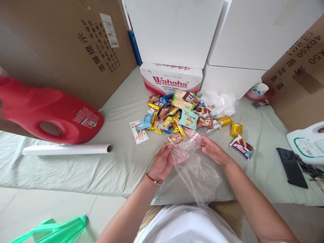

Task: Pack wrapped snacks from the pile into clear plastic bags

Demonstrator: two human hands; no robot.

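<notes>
A thin clear plastic bag [199, 172] hangs between my two hands, its lower end draping toward my lap. With a red beaded bracelet at the wrist, my left hand [162, 162] pinches the bag's upper left edge. My right hand [214, 150] grips the opposite upper edge, some fingertips partly covered by the film. Just beyond lies a heap of packaged snacks, with a light-green packet [189, 118] on top and a small red-and-cream packet [175, 138] close to the bag. A white packet [139, 131] lies at the heap's left side.
Behind the heap stand a Wahaha carton [172, 79] and crumpled clear plastic [220, 103]. A purple-white snack packet [242, 147] and a phone [292, 167] lie rightward. Leftward are a red jug [68, 101], a white roll [67, 149] and a cardboard box [65, 40].
</notes>
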